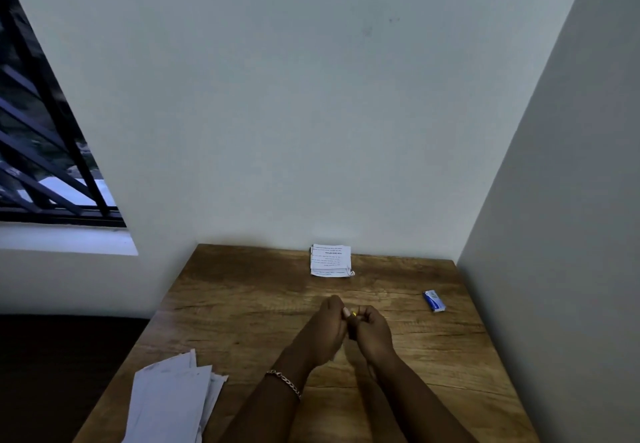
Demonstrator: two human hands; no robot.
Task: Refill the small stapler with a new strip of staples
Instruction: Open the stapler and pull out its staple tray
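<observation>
Both hands meet above the middle of the brown wood-grain counter [242, 304]. The left hand [327, 330] and right hand [372, 333] have their fingers curled together around a small dark stapler with a yellow spot [354, 314], mostly hidden between them. Right of the fingers, well apart, lies a small blue-and-white staple box [434, 300]. Beyond the fingers sits a folded white printed paper [330, 260]; near left, a loose pile of white sheets [173, 404].
</observation>
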